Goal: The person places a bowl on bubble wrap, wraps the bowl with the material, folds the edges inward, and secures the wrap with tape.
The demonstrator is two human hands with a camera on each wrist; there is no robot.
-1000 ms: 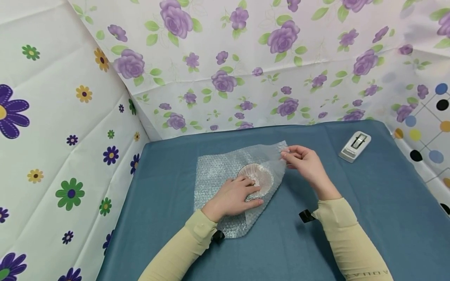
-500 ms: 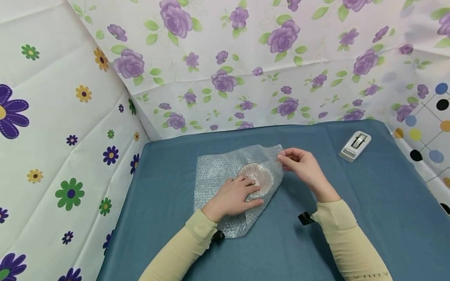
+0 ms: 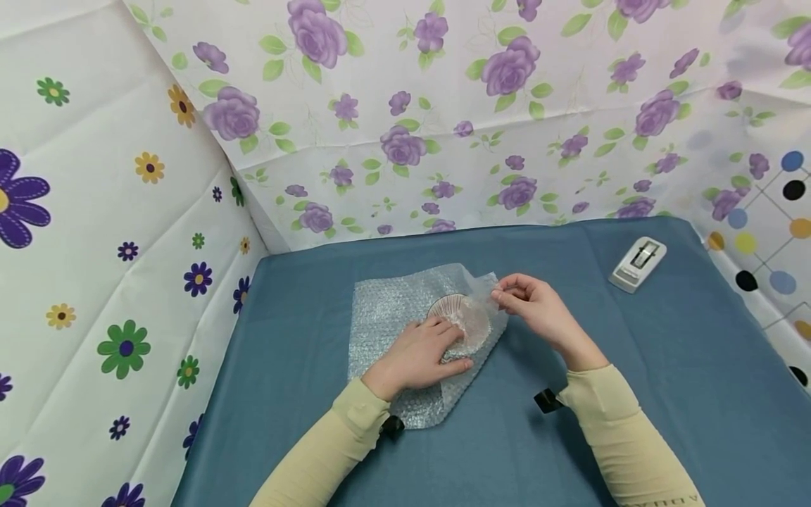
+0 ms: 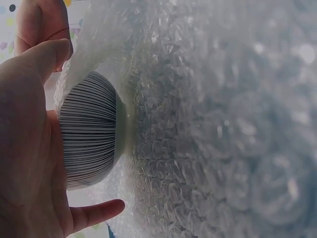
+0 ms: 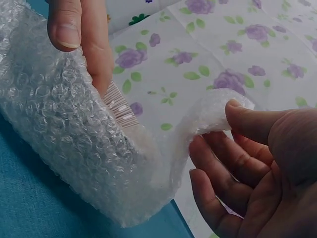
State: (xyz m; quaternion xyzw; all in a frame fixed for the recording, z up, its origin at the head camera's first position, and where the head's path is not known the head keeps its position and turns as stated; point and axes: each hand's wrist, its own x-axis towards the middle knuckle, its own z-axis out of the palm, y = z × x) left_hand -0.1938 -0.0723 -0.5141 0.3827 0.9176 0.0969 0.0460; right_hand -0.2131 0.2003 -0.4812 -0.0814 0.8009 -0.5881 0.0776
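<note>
A bowl [image 4: 89, 134] with thin dark stripes sits on a sheet of bubble wrap [image 3: 386, 317], with part of the wrap folded over its right side. My left hand [image 3: 418, 355] rests on the bowl and the folded wrap, its fingers spread; in the left wrist view the palm lies beside the striped wall. My right hand [image 3: 538, 310] pinches the far right corner of the wrap between thumb and fingers. From the right wrist view, that wrap corner [image 5: 213, 114] curls up off the bowl. The folded layer hides much of the bowl.
A white and grey device with a small dark window [image 3: 638, 264] lies at the back right of the blue cloth-covered table [image 3: 304, 451]. Flower-printed cloth [image 3: 405, 148] hangs behind the table, with more printed cloth at both sides.
My right hand has drawn the wrap's corner left and a little toward me, closer over the bowl. The left hand stays in place on the bowl.
</note>
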